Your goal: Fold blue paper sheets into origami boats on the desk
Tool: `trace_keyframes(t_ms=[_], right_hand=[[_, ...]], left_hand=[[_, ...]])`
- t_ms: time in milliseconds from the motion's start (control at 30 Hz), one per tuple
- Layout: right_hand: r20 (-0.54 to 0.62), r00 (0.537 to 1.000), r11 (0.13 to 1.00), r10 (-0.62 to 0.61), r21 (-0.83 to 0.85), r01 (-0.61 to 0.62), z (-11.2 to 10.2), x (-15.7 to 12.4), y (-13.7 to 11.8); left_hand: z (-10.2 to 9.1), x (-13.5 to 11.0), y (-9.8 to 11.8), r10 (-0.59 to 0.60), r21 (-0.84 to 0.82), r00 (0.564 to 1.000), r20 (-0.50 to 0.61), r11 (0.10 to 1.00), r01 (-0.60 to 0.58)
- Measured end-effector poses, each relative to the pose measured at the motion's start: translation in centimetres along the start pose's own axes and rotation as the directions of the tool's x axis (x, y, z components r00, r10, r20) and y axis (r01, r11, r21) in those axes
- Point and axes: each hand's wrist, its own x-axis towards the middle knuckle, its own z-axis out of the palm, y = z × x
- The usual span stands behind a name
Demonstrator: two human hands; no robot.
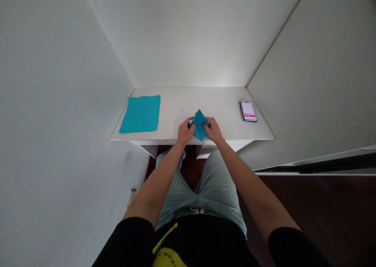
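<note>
A small piece of blue paper (199,126), folded into a diamond shape, is held up between my two hands over the front part of the white desk. My left hand (186,130) grips its left side, thumb on the near face and fingers behind. On the opposite side my right hand (213,130) pinches it the same way. One point of the diamond faces the back wall and another faces me. The fingers behind the paper are partly hidden.
Flat blue sheets (140,114) lie at the left end of the white desk (176,96). A phone with a lit, blurred screen (249,111) rests near the right end. Walls enclose the desk at the left, back and right.
</note>
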Motion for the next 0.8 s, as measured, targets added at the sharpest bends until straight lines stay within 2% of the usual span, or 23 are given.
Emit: trace_keyframes(t_ms=[100,167,300,367,433,500,533,600,700,800], right_hand=[[0.053,0.997,0.998,-0.061,-0.019,0.062,-1.4,-0.5,0.7],[0.066,0.995,0.997,-0.072,-0.023,0.073,-2.1,-0.7,1.0],[0.120,0.987,0.993,-0.111,-0.031,0.116,-3.3,-1.0,1.7],[0.171,0.971,0.983,-0.170,-0.044,0.180,-3.9,-1.2,2.1],[0.238,0.941,0.963,-0.239,-0.068,0.261,-4.5,-1.3,2.6],[0.308,0.903,0.938,-0.299,-0.081,0.338,-5.0,-1.4,3.0],[0.335,0.885,0.927,-0.322,-0.081,0.367,-5.2,-1.5,3.1],[0.361,0.867,0.915,-0.344,-0.079,0.396,-5.5,-1.7,2.8],[0.323,0.898,0.922,-0.298,-0.147,0.358,-5.2,-2.1,1.4],[0.283,0.931,0.909,-0.232,-0.279,0.311,-4.0,-3.0,-0.7]], left_hand=[[-0.2,0.4,-0.4,0.066,0.033,0.997,-0.027,0.997,-0.065],[-0.5,0.6,-0.8,0.097,0.043,0.995,-0.009,0.994,-0.096],[-1.9,0.6,-1.8,0.165,0.123,0.976,0.145,0.975,-0.183],[-3.2,0.4,-2.1,0.231,0.226,0.933,0.275,0.928,-0.296],[-4.5,0.0,-2.3,0.283,0.304,0.868,0.408,0.855,-0.421],[-5.5,-0.3,-2.2,0.300,0.328,0.821,0.485,0.808,-0.490],[-5.8,-0.5,-2.1,0.294,0.333,0.817,0.496,0.804,-0.492],[-5.9,-0.6,-1.8,0.257,0.354,0.839,0.480,0.819,-0.453],[-5.5,-0.6,-1.5,0.208,0.411,0.872,0.444,0.817,-0.405],[-5.0,-0.6,-1.6,0.219,0.454,0.868,0.445,0.781,-0.430]])
